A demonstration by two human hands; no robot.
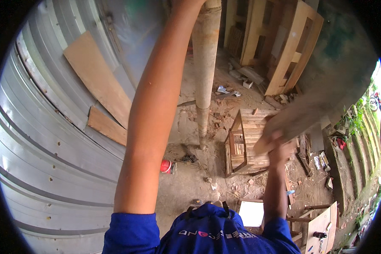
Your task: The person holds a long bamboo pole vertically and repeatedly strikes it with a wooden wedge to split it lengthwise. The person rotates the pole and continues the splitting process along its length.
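My left arm reaches up to the top edge beside a pale bamboo pole [203, 84]. Only the base of my left hand [191, 3] shows there, with its fingers out of view, so whether it grips the pole cannot be told. On the right, my right hand [279, 149] is closed round the near end of a wooden board [300, 116]. This board slants up and away to the right, smeared by motion. Below and left of it stands a slatted wooden crate-like stand [254, 135], partly hidden by the board and my hand.
Corrugated metal sheeting [51, 169] lines the left, with a brown panel [99, 76] leaning on it. Large wooden frames [279, 46] stand at the back. A red container [166, 166] sits on the littered floor. A small wooden table [321, 226] is at the lower right.
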